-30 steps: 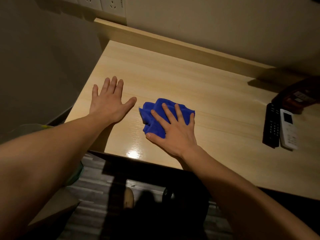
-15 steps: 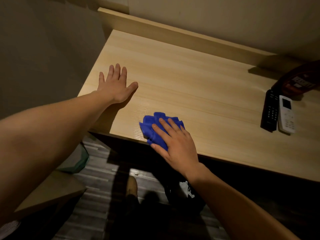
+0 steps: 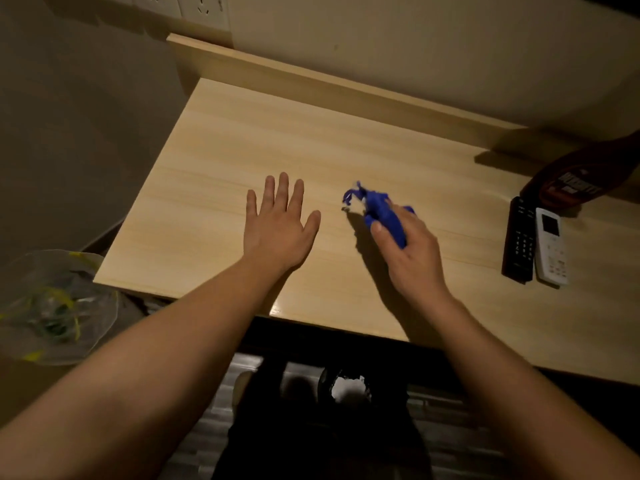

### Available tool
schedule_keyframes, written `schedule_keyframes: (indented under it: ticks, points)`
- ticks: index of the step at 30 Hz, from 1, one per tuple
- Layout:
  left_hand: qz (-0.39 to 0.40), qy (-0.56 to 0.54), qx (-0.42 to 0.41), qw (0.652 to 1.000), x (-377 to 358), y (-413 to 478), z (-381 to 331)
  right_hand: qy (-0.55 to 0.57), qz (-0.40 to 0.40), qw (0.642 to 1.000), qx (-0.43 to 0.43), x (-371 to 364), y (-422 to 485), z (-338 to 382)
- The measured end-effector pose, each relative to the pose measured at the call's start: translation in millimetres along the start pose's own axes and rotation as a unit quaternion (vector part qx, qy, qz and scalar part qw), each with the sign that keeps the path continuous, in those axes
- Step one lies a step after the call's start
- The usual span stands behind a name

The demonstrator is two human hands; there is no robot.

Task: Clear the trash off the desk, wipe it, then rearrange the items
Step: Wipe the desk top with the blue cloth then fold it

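Paper (image 3: 349, 389), white and crumpled, shows in the dark below the desk (image 3: 242, 133), and a clear plastic bag (image 3: 52, 306) sits off its left corner. On the wood my left hand (image 3: 277, 226) lies flat, palm down, fingers straight and a little spread, holding nothing. Just beside it my right hand (image 3: 412, 251) grips the blue cloth (image 3: 381, 211), bunched in curled fingers with a loose end poking out ahead. Well to the right lie a black remote (image 3: 517, 240) and a white remote (image 3: 550, 247) side by side, a brown packet (image 3: 571, 183) behind them. Wall sockets (image 3: 204, 5) are farthest.
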State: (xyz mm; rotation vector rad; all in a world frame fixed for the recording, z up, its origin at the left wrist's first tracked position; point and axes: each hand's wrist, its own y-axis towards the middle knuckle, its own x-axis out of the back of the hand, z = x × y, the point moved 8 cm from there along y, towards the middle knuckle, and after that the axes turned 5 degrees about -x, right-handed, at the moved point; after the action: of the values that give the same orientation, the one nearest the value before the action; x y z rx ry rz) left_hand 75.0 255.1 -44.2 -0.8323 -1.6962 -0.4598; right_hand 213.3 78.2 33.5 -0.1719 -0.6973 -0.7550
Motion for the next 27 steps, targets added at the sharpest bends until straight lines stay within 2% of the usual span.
schedule_keyframes:
  ticks: [5,13,19,27]
  points:
    - [-0.008,0.02,0.011,1.0,-2.0,1.7,0.9,-0.111,0.01,0.994,0.005,-9.8,98.2,-22.7]
    - [0.01,0.02,0.026,0.999,-0.2,2.7,0.1,-0.271,0.087,0.957,0.053,-48.0,203.1,-32.5]
    - [0.029,0.02,0.038,0.999,-2.3,7.1,2.1,-0.309,0.136,0.941,-0.003,-57.6,225.9,-59.8]
    - [0.024,0.031,0.03,0.999,-0.1,3.3,-0.4,-0.35,0.146,0.925,-0.016,-61.4,216.2,-65.6]
